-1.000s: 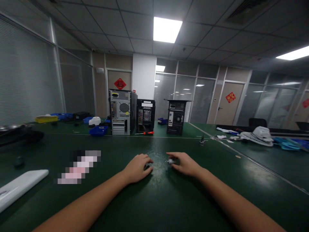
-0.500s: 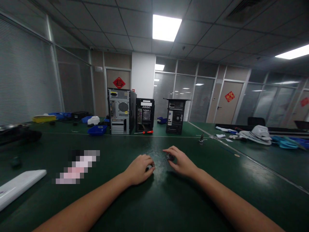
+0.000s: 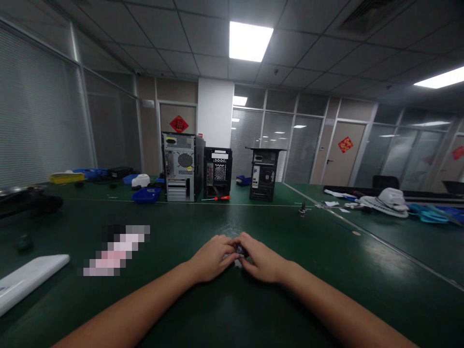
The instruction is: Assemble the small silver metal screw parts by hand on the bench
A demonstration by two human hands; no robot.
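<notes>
Fingers of the left hand (image 3: 210, 259) and the right hand (image 3: 263, 261) meet at their tips, curled in narrow and holding a small dark metal part (image 3: 239, 249) between them. The fingers cover most of it, so I cannot tell whether it is one piece or two. The part is nearer the wearer than the red-handled screwdriver (image 3: 221, 198), and slightly to its right, just above the green tabletop (image 3: 232, 309); whether it touches the surface is hidden. Both forearms come in from the near side, on either side of the part.

The other places go by that screwdriver. Just behind it stands a black computer case (image 3: 222, 169); to its left, a taller silver-backed tower (image 3: 180, 166); to its right, a black tower (image 3: 267, 175) with a flat panel across the top. A blue tray (image 3: 146, 195) is farther left, past the silver-backed tower, with a white object (image 3: 140, 181) just behind the tray, and a yellow tray (image 3: 67, 179) is well to the left. Nearer and left are a white slab-like object (image 3: 32, 279) and a pixelated pinkish patch (image 3: 118, 250) that cannot be made out. To the right and a little nearer, a small metal fitting (image 3: 302, 209) stands upright on the tabletop. Well to the right is a white hat-like item (image 3: 389, 203), with a turquoise bundle (image 3: 428, 214) beside it.
</notes>
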